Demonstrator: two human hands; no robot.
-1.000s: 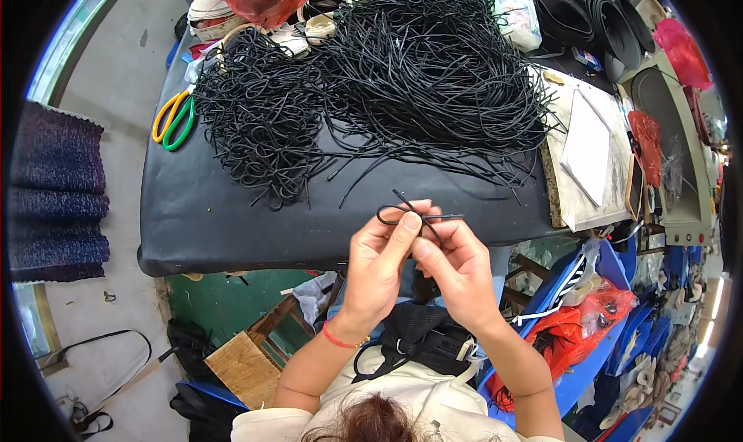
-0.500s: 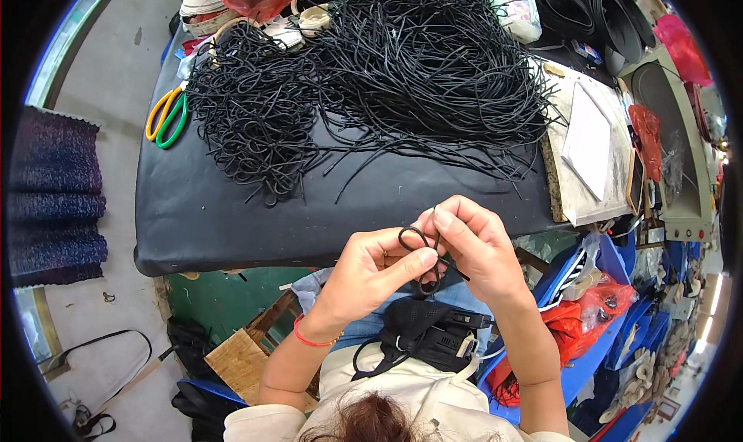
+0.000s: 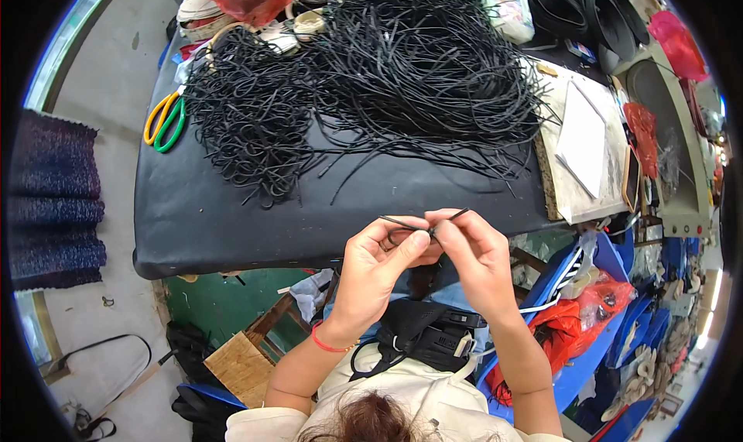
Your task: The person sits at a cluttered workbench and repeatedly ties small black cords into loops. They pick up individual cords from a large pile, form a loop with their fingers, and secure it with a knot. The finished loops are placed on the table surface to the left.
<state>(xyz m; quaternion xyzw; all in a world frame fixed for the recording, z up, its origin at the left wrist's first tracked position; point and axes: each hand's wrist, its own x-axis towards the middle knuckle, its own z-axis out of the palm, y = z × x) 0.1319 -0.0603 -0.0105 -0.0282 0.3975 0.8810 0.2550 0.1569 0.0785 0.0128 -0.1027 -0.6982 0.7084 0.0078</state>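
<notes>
Just off the front edge of the black table (image 3: pixel 325 241), my left hand (image 3: pixel 381 260) and my right hand (image 3: pixel 474 258) meet fingertip to fingertip. Both pinch one thin black cord (image 3: pixel 404 223), which crosses itself between the thumbs. One end sticks out to the upper left and another to the upper right; a small loop shows by my left fingers. Part of the cord is hidden behind the fingers. Farther back on the table lie a tangled pile of looped black cords (image 3: pixel 255 125) and a larger heap of long black cords (image 3: pixel 433 78).
Scissors with yellow and green handles (image 3: pixel 172 121) lie at the table's left edge. A white board (image 3: pixel 584 144) sits at the right end. Below it stands a blue bin (image 3: pixel 569 372) with red plastic bags (image 3: pixel 596 310). A wooden stool (image 3: pixel 244 368) is at lower left.
The open loops of cord between my hands have drawn smaller, and the cord ends now point outward to both sides. My fingertips have come closer together.
</notes>
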